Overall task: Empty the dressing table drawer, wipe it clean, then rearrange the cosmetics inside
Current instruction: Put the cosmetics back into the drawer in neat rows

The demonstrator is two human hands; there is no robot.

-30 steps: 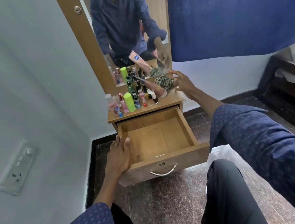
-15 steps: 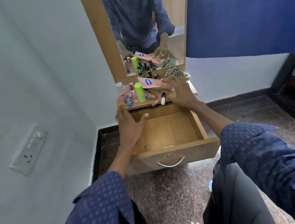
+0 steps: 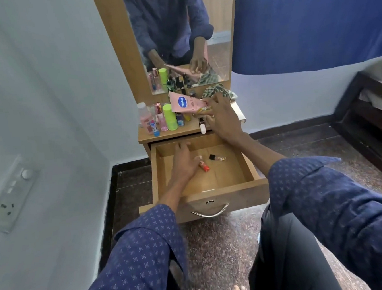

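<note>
The wooden drawer (image 3: 252, 169) is pulled out. Inside it lie a small bottle with an orange cap (image 3: 204, 166) and a small clear bottle with a black cap (image 3: 217, 158). My left hand (image 3: 184, 162) is inside the drawer with fingers spread, beside the orange-capped bottle. My right hand (image 3: 221, 116) is over the dressing table top (image 3: 175, 133) and grips the cap end of a pink lotion tube (image 3: 185, 103). Several bottles stand on the top, among them a green one (image 3: 169, 117) and a pink one (image 3: 144, 117). A white-capped bottle (image 3: 202, 125) lies at the front edge.
A patterned cloth (image 3: 218, 91) lies at the back right of the top. The mirror (image 3: 182, 34) rises behind. A wall with a switch plate (image 3: 9, 193) is at the left, a dark bed frame (image 3: 367, 115) at the right. My knees and feet are below the drawer.
My left hand moved from the drawer's left edge into the drawer. Two small bottles now lie inside. My right hand still holds the pink tube over the table top.
</note>
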